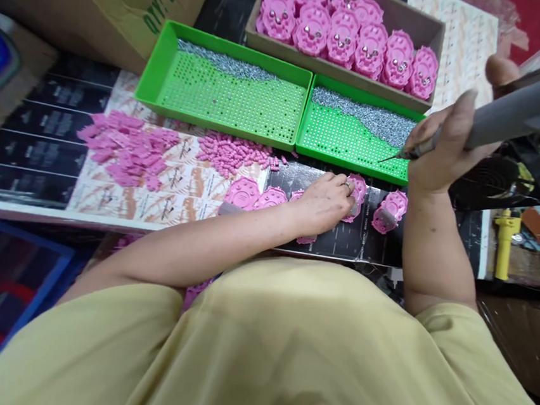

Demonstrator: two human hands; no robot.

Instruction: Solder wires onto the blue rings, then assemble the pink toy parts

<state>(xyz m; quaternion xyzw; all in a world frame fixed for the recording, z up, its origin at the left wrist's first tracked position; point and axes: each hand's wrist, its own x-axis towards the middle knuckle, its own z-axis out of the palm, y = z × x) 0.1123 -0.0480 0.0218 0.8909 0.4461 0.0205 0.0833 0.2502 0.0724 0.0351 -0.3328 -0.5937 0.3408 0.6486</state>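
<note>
My right hand (pixel 440 142) is wrapped round a grey electric screwdriver (pixel 513 102), its thin bit pointing left over the right-hand green tray (pixel 351 154). Down on the black work surface, my left hand (pixel 330 202) has its fingers together and bent against a pink plastic casing (pixel 357 195); a ring shows on one finger. Other casings lie in a row to its left, partly covered by my hand and forearm. One more pink casing (pixel 396 205) with a grey part on it sits to the right, apart from both hands.
Small metal screws fill the back of both trays, including the left green tray (pixel 220 121). Behind stands a cardboard box (pixel 429 36) of pink casings. Flat pink pieces (pixel 126 150) and small pink cylinders (pixel 231 153) lie in heaps. A yellow-handled tool (pixel 505 244) is at right.
</note>
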